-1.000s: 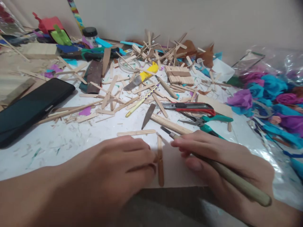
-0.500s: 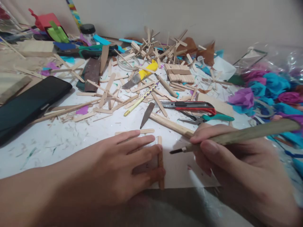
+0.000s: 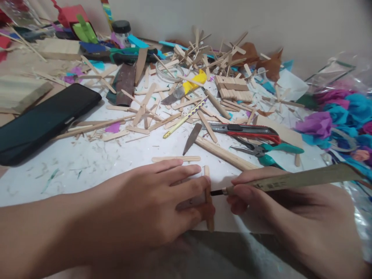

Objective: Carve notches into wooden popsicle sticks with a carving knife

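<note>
Fingers of left hand spread, touching craft stick, right hand clamped on slim-handled knife.

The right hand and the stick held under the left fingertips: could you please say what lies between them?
In the head view, the tool's dark blade lies between the right hand and the stick, its tip by the stick's edge.

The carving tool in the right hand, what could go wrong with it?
The carving tool might slip off the thin wooden stick and nick the left hand, which rests on the stick right beside the tip. The stick's near end lies by the front edge of the white work surface, so it might shift.
</note>
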`<action>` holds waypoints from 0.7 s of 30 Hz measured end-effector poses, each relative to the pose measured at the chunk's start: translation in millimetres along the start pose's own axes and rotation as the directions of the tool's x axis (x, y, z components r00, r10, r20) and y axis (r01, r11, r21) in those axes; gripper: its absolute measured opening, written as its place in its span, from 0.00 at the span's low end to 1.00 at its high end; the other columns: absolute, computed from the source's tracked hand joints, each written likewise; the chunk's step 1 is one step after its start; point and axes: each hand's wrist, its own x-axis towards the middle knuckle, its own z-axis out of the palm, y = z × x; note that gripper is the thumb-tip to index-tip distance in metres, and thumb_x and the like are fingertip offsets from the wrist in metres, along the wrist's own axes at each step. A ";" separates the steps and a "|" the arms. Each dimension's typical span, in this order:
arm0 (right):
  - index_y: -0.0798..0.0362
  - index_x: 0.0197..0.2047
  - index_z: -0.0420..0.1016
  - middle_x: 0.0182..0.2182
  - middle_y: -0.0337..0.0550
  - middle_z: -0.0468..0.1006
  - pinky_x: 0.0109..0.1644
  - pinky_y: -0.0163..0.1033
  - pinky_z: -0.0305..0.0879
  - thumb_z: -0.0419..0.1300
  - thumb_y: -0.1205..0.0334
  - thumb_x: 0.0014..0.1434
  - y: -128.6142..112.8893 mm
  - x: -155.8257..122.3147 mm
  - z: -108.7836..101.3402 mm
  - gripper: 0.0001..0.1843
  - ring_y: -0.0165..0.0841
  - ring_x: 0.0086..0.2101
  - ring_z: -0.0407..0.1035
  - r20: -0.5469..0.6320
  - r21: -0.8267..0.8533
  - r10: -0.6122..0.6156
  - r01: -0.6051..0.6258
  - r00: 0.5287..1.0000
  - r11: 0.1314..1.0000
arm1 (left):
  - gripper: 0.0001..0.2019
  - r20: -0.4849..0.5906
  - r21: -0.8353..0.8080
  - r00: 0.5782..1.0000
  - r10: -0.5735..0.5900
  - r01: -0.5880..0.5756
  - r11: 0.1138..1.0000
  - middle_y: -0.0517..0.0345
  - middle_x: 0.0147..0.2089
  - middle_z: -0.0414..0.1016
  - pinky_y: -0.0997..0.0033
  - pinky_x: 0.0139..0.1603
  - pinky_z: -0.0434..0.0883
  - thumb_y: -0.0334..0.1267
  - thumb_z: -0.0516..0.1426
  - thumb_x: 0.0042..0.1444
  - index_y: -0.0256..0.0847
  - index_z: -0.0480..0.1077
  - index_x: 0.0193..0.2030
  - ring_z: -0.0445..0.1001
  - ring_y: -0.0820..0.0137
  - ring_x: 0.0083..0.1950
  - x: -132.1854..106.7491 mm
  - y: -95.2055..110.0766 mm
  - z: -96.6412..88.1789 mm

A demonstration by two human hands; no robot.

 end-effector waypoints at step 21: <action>0.33 0.43 0.89 0.29 0.27 0.90 0.25 0.31 0.84 0.74 0.56 0.72 2.5 -11.0 1.6 0.04 0.34 0.22 0.84 -0.071 -0.117 -0.106 0.097 0.992 0.988 | 0.17 0.028 -0.041 1.000 -0.015 0.016 0.999 0.44 0.74 0.77 0.43 0.77 0.77 0.43 0.60 0.81 0.38 0.77 0.68 0.77 0.48 0.74 4.4 -0.1 -6.8</action>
